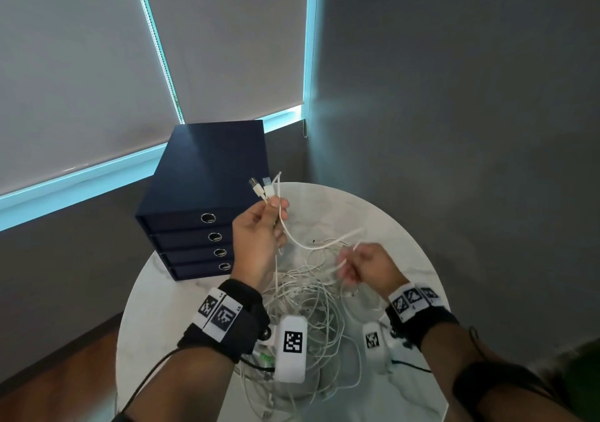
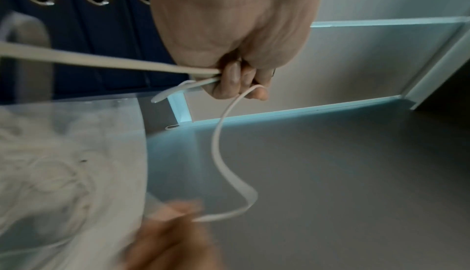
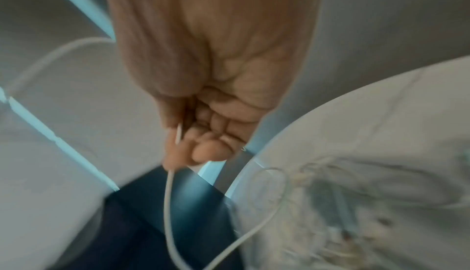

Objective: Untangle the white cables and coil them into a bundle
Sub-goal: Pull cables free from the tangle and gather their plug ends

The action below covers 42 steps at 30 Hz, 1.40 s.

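A tangle of thin white cables lies on the round white marble table. My left hand is raised above the table's left side and grips several cable strands, with two USB plugs sticking up from its fingers. From that hand one white cable loops down and across to my right hand, which pinches it between thumb and fingers above the tangle. The right hand is motion-blurred.
A dark blue drawer box with round metal pulls stands at the table's back left, close behind my left hand. Grey walls and drawn roller blinds enclose the corner. Wooden floor shows at the lower left.
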### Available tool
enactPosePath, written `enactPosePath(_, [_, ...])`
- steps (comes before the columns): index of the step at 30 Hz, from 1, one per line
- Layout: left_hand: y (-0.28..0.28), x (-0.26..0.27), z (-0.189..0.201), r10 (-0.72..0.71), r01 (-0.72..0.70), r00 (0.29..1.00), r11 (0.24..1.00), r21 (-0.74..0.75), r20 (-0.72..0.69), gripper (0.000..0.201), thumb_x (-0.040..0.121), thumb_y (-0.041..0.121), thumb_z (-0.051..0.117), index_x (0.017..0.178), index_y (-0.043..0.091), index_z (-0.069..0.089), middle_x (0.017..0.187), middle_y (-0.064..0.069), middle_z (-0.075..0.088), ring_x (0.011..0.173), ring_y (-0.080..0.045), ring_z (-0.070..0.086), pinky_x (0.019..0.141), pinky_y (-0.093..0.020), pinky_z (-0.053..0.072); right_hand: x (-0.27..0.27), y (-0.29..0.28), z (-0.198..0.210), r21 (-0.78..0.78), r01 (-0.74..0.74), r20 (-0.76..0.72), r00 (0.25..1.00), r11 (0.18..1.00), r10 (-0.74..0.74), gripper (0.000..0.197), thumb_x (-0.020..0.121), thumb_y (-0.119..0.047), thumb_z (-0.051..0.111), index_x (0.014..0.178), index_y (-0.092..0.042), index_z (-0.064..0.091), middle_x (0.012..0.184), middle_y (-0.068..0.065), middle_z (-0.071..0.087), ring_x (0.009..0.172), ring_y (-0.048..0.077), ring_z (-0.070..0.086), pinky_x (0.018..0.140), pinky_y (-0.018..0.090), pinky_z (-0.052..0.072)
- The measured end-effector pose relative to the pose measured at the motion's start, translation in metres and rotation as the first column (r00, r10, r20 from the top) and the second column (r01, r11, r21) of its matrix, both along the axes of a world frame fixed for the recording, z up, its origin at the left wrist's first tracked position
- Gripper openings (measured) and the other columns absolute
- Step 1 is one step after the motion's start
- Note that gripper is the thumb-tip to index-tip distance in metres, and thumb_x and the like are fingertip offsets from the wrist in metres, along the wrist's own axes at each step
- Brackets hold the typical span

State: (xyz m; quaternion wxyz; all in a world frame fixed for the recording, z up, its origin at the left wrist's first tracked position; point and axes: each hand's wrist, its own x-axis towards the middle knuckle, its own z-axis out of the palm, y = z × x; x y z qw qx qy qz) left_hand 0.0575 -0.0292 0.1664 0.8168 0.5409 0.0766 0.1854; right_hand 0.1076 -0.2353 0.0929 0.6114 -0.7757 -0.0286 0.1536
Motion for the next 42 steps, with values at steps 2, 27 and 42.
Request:
enactPosePath(2, [-0.004,0.0,-0.012,-0.009,0.01,0.998,1.0,0.015,-0.063,0.026,0.103,0.015,0.053,0.083,0.008,0.068,0.066,0.005,0.057,0.048,-0.007,0.032,0.041,-0.018,0.029,0.007,0.01,0.035,0.297,0.167,0.042,0.981,0.94,-0.188,0.032,0.102,-0.017,0.047,0.078,-0.001,0.061,0.056,0.014,0.061,0.041,0.018,0.052,0.043,0.023,0.043])
enactPosePath(27, [-0.036,-0.002,-0.02,-0.352,0.301,0.926,0.906,-0.297,-0.137,0.025,0.105,0.013,0.045,0.103,-0.003,0.064,0.088,-0.017,0.073,0.078,-0.025,0.073,0.076,-0.034,0.062,-0.011,-0.022,0.059,-0.217,-0.172,0.156,0.965,0.961,0.208,0.01,0.095,-0.015,0.061,0.101,-0.014,0.069,0.091,0.001,0.07,0.075,-0.001,0.064,0.072,0.017,0.051])
enactPosePath(42, [0.031,0.017,-0.025,-0.053,-0.026,0.977,0.932,-0.362,-0.205,0.026,0.106,0.017,0.043,0.112,0.0,0.062,0.059,0.005,0.043,0.045,-0.005,0.032,0.043,-0.018,0.031,-0.021,-0.059,-0.007,-0.277,-0.268,-0.01,0.961,0.923,0.277,0.029,0.101,-0.022,0.052,0.085,-0.014,0.075,0.043,-0.01,0.037,0.038,0.007,0.03,0.04,0.02,0.026])
